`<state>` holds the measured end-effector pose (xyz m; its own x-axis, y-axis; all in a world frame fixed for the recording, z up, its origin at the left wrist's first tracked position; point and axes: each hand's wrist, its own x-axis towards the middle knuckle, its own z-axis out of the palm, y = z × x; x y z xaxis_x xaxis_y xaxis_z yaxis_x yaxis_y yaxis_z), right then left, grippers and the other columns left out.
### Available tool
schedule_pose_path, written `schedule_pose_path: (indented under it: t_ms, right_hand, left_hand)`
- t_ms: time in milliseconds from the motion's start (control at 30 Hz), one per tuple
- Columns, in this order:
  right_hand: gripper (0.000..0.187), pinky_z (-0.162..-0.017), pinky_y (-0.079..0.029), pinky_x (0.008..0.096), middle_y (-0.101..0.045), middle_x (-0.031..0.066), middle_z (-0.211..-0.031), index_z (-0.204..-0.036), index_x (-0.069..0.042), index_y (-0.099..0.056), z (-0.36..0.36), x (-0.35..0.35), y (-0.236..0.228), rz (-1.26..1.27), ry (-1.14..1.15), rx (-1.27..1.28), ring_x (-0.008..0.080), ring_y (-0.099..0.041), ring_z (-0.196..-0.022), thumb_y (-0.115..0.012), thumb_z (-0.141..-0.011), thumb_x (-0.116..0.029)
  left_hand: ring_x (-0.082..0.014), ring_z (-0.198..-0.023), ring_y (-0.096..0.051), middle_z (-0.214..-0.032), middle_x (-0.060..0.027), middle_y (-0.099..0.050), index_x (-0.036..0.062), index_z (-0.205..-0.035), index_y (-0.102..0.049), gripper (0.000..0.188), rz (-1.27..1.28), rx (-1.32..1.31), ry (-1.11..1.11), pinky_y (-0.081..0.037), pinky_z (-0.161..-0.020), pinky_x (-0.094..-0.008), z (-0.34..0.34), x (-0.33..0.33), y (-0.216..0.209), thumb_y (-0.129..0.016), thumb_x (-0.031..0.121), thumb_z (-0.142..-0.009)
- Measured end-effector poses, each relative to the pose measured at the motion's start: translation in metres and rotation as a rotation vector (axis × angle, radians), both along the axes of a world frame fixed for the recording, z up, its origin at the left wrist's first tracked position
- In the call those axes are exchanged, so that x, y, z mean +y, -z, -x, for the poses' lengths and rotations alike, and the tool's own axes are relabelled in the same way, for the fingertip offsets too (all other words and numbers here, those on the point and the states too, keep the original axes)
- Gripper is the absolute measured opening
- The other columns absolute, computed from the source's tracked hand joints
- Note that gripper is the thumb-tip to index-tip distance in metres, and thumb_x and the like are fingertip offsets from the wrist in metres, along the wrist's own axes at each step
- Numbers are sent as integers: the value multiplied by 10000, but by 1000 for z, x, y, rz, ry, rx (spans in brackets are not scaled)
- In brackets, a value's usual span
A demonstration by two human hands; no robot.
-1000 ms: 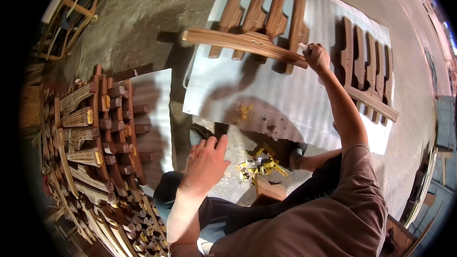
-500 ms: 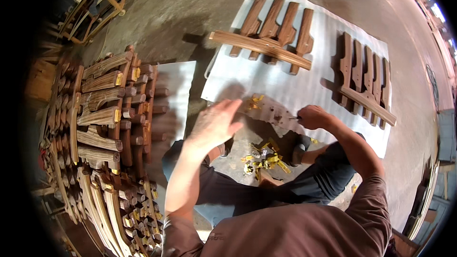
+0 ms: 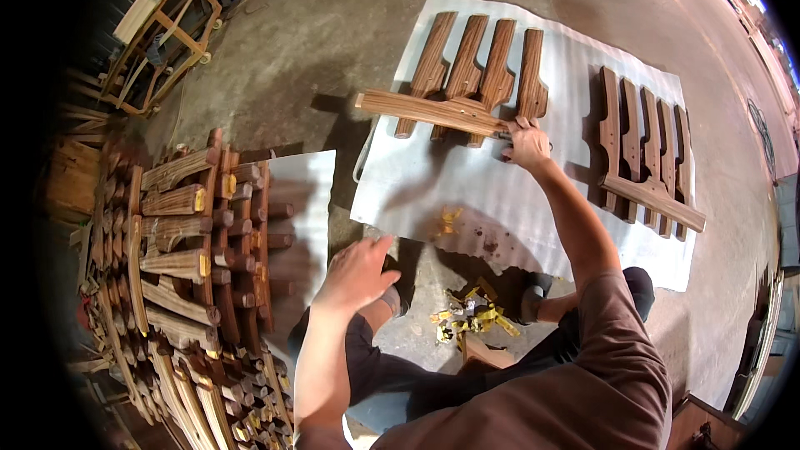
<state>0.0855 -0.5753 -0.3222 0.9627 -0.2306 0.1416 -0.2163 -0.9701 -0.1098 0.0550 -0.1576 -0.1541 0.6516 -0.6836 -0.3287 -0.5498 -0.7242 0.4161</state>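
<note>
My right hand [image 3: 528, 145] is closed around the right end of a brown, striped wooden piece [image 3: 429, 112]. This piece lies crosswise over several shaped wooden legs [image 3: 465, 58], which rest side by side on a white foam sheet [image 3: 454, 179]. A small dark bit of something thin shows by the right fingertips, but the hand hides most of it. Over my left knee hangs my left hand [image 3: 357, 277], holding nothing, thumb apart from the fingers.
To the left is a tall stack of wooden parts [image 3: 177, 267]. More legs [image 3: 648, 137] lie at the sheet's right, a bar [image 3: 654, 202] across them. Yellow scraps [image 3: 475, 312] litter the floor between my feet. A wooden trolley [image 3: 167, 42] stands far left.
My right hand has gone forward from the sheet's near edge to the crosswise piece, whose right end it now covers. My left hand has dropped back toward my knee. The view has shifted.
</note>
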Motion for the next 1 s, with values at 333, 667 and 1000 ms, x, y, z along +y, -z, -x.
schedule_pose_path:
  t_ms: [333,667,1000]
  right_hand:
    - [410,-749,-539,426,-669,167,-807,-904,10,-576,-45,-7,40,-3,-215,131,356,-649,-822,-707,-706,-324]
    - [439,-786,-511,463,-692,154,-884,-975,-44,-626,36,6,17,-354,349,-184,367,-637,-863,-749,-739,-394]
    - [450,-845,-519,458,-708,197,-905,-917,-12,-621,32,-51,62,-230,820,-234,375,-662,-941,-739,-729,-404]
  left_hand:
    - [-367,-1055,-595,-1127,-183,-614,-3,-1290,-533,566,-50,24,24,-476,-899,-442,-3,-23,-22,-741,206,-807]
    - [-381,-1023,-606,-1104,-187,-621,-3,-1281,-548,570,-12,0,81,-488,-886,-448,5,-17,-20,-754,211,-794]
    - [-390,-1101,-583,-1192,-177,-605,34,-1322,-526,604,-91,83,18,-471,-932,-452,3,-18,-25,-743,231,-794]
